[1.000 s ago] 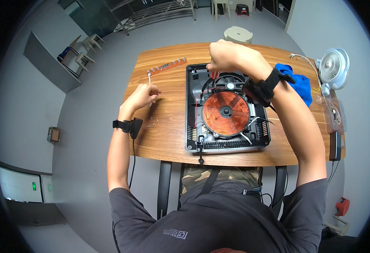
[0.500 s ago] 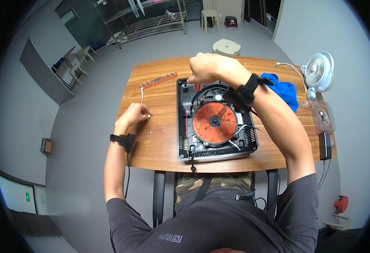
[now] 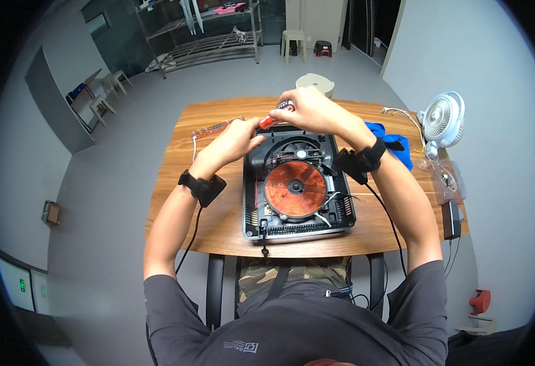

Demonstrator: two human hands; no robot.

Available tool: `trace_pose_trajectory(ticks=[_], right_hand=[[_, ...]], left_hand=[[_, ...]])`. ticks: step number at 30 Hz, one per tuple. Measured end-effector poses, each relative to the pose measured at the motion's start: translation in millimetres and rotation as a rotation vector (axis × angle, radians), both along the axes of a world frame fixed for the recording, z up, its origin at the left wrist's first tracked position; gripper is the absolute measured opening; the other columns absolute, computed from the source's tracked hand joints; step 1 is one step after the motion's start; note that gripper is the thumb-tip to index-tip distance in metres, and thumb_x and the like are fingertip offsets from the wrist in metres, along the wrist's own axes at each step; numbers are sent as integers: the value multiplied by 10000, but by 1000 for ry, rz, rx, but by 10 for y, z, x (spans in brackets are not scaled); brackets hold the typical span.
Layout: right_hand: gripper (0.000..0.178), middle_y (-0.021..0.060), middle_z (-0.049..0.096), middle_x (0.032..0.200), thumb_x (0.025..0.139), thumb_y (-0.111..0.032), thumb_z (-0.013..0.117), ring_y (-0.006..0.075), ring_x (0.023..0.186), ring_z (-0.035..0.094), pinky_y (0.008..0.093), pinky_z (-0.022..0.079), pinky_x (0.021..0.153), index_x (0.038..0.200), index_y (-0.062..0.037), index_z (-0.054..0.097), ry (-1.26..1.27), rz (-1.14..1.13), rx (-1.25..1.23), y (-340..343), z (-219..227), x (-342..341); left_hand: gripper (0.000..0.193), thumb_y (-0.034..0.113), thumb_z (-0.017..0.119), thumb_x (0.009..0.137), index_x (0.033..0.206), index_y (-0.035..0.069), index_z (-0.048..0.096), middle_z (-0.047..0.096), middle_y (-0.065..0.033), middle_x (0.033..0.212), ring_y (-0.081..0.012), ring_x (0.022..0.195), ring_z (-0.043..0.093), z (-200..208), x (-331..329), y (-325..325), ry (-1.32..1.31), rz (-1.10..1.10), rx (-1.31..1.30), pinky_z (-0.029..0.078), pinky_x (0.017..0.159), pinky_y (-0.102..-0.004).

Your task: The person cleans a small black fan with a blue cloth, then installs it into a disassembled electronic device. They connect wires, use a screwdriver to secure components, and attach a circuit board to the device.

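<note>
An opened induction cooker base (image 3: 247, 207) lies on the table in front of me. Its round copper coil (image 3: 296, 189) faces up in the black housing. My right hand (image 3: 307, 110) is closed around a red screwdriver (image 3: 269, 122) above the far edge of the base, its tip toward the left. My left hand (image 3: 238, 141) is at the far left corner, fingers curled by the screwdriver's front end. What those fingers pinch, if anything, is hidden. Partly behind that hand lies a narrow red-orange circuit board (image 3: 209, 130) with a white cable (image 3: 195, 149).
Right of the base are a blue cloth (image 3: 398, 146), a small white fan (image 3: 443, 119), a clear plastic tray (image 3: 449, 183) and a black power adapter (image 3: 451, 219). A stool (image 3: 315, 83) stands beyond the table (image 3: 176, 226). Black cables hang from both wrist straps.
My left hand has moved from the left side of the table up to the cooker's far left corner. The right hand's screwdriver has tilted into view. The whole view has shifted slightly.
</note>
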State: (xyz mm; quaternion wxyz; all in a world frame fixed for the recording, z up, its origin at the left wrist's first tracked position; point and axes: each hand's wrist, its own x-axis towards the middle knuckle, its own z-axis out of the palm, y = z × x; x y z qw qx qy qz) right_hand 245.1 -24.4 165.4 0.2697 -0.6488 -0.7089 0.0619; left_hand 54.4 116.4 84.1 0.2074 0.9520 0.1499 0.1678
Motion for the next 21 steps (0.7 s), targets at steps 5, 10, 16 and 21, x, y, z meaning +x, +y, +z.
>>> trace_pose_trajectory(ticks=[5,10,16,21], right_hand=[[491,315,704,826,885,-407,688,426,818,731,466,580,788,1000,65,756,62,-107,-114,-234,-211,117],[430,192,713,721,814,-392,726,294,703,719,400,565,701,845,37,723,88,-128,-396,-478,-422,211],[398,225,712,803,847,-339,694,322,752,719,418,552,710,935,48,672,131,-169,-353,-586,-685,368],[406,280,711,900,867,-340,665,421,890,714,464,553,774,975,51,674,-1,-447,-345,-1098,-1028,1105]], left_hand=[[157,96,571,999,1012,-32,662,683,-196,730,-242,629,719,59,204,-99,43,-42,-75,569,620,-382],[163,135,647,930,1003,3,708,700,-242,822,-409,765,703,-54,567,-75,-66,-189,207,567,694,-449],[282,160,716,885,1146,55,721,728,-221,870,-410,841,708,-47,762,-220,-5,-244,151,564,769,-470],[418,173,783,841,1230,45,699,762,-182,973,-349,917,737,-145,429,346,53,-96,168,583,819,-419]])
